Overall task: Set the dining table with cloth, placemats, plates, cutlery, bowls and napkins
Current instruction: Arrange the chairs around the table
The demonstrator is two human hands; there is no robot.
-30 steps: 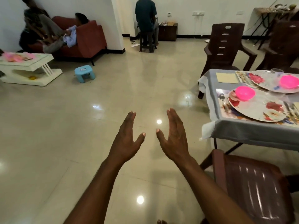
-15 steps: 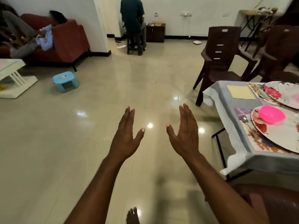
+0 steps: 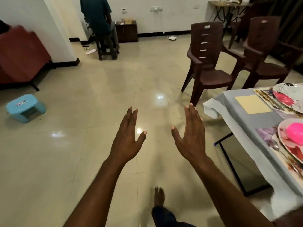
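The room is dimly and warmly lit from overhead; bright spots of glare sit on the glossy floor (image 3: 98, 145) ahead of the hands. Soft shadows fall beneath the chairs (image 3: 208, 66) and the table (image 3: 242, 118). The red sofa (image 3: 21, 54) at the left edge is smeared by motion blur. Wide-angle distortion bends lines near the borders, and the far right corner is dark.

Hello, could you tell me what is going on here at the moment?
A person is setting a dining table, but both hands are empty right now. The left hand and right hand are held open over the floor, beside the table. A cloth, napkin, placemats, plates and a pink bowl are already laid.
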